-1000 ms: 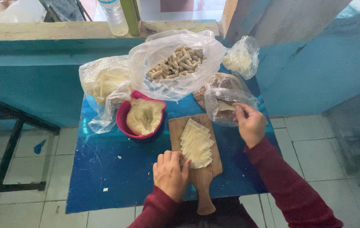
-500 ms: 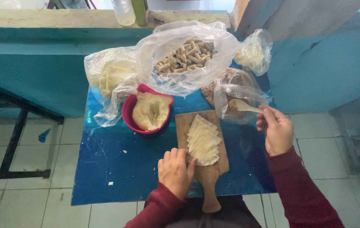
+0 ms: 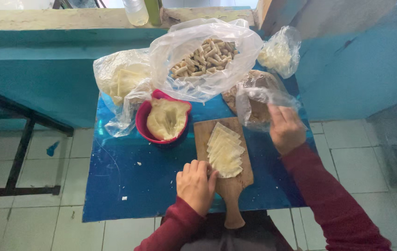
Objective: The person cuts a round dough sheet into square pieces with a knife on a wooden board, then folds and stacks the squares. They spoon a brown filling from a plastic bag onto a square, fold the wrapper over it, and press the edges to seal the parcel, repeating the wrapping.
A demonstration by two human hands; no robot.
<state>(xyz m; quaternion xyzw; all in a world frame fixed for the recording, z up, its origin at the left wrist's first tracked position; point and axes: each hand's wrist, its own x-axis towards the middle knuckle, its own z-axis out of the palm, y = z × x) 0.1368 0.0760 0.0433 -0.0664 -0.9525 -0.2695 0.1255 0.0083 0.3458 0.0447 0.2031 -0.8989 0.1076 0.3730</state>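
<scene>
Our left hand point(image 3: 197, 185) lies flat, holding nothing, its fingertips on the wooden board point(image 3: 226, 179) beside the fanned wrappers point(image 3: 225, 151). Our right hand point(image 3: 286, 129) reaches into the clear bag point(image 3: 259, 100); we cannot tell its grip. Tugging that bag could spill it. We count one red bowl point(image 3: 143, 122), four bags, one board.

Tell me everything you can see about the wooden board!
The wooden board is a light brown paddle shape with a handle pointing toward the person. It lies flat on the blue table. A fanned stack of pale dough squares rests on it. The left hand touches its left edge, beside the red bowl.
</scene>
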